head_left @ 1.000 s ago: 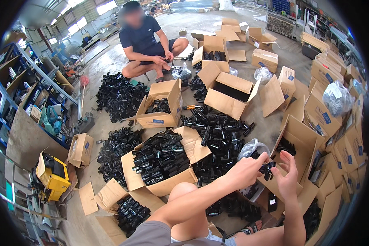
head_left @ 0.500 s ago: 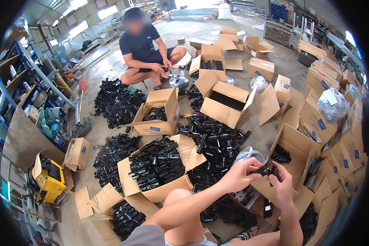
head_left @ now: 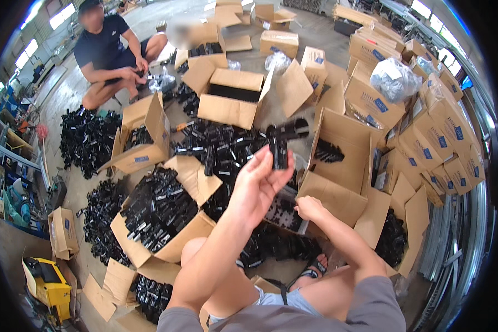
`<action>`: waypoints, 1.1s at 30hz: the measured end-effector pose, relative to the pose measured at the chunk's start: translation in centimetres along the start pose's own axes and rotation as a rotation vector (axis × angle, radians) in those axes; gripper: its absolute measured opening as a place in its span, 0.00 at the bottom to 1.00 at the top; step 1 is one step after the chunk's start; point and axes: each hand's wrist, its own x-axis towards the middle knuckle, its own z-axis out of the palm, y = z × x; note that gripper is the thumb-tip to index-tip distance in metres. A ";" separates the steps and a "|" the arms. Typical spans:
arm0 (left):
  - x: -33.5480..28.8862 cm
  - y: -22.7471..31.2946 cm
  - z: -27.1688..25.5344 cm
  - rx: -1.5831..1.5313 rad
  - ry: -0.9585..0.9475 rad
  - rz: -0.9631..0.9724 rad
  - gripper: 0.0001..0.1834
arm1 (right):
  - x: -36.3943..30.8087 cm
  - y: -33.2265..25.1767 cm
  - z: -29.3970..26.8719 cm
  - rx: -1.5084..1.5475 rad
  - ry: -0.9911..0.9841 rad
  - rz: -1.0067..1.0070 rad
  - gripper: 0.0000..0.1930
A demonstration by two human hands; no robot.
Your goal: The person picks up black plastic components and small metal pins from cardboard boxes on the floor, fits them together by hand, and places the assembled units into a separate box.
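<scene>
My left hand (head_left: 260, 180) is raised in front of me, its fingers closed round a black T-shaped tubular fitting (head_left: 279, 156). Lower and to the right, my right hand (head_left: 310, 209) has its fingers curled together at the edge of a clear plastic bag or liner (head_left: 285, 221) with small black pieces in it. Whatever those fingers may hold is hidden. Just beyond the right hand stands an open cardboard box (head_left: 337, 191) with a few black fittings (head_left: 327, 150) inside. A heap of similar black fittings (head_left: 227, 146) lies behind my left hand.
An open box full of black fittings (head_left: 160, 207) stands left of my knees. Another person (head_left: 108, 52) squats at the far left beside a dark heap (head_left: 86, 141). Stacked cartons (head_left: 426, 133) line the right side. A yellow machine (head_left: 47, 288) sits at the lower left.
My hands were together at the right over the fitting; now they are apart. The left holds the fitting up, while the right has dropped to the bag's edge. The view has swung right.
</scene>
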 end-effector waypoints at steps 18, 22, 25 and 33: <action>2.4 7.2 -4.2 -0.333 0.171 0.353 0.19 | 11.1 -6.9 13.9 0.312 0.183 0.321 0.11; 2.3 8.0 -4.2 -0.292 0.191 0.390 0.20 | 12.6 -7.0 16.6 0.253 0.274 0.288 0.10; 2.1 8.5 -4.1 -0.301 0.199 0.404 0.22 | 12.5 -6.4 18.1 0.116 0.337 0.183 0.12; 2.3 7.1 -2.8 -0.376 0.113 0.372 0.17 | 10.9 -5.5 17.8 0.163 0.305 0.166 0.12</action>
